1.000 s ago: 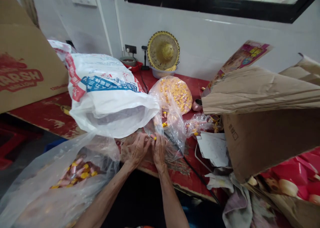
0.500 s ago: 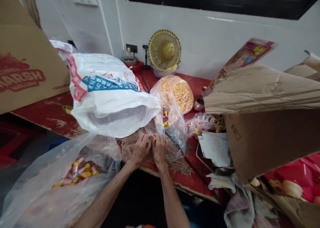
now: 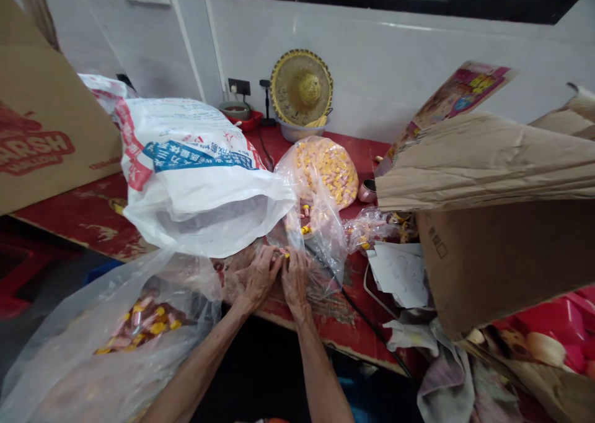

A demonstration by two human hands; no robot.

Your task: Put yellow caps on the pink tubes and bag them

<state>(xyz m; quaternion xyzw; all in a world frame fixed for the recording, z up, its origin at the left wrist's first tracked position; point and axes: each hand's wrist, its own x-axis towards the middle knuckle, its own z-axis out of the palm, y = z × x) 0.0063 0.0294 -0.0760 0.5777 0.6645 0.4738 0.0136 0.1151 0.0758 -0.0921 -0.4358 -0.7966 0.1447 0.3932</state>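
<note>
My left hand (image 3: 263, 274) and my right hand (image 3: 294, 279) meet at the front of the red table, their fingers curled together. Between the fingertips shows a small pink piece with a yellow end (image 3: 284, 253), like a tiny capped bottle; the fingers hide most of it. Just beyond lies the mouth of a clear bag (image 3: 328, 181) filled with many such pieces. To the left, a larger translucent bag (image 3: 153, 324) holds more of the same pink and yellow pieces. A white woven sack (image 3: 204, 194) with red and blue print gapes toward my left hand.
A cardboard box (image 3: 46, 113) stands at the left, and an opened carton (image 3: 493, 256) at the right. Papers (image 3: 400, 274), a cloth (image 3: 449, 373) and a black cable (image 3: 357, 311) lie right of my hands. A straw hat (image 3: 302, 88) rests in a basin by the wall.
The view has shifted slightly. Both hands stay together at the same spot, with the pink and yellow piece still between the fingertips.
</note>
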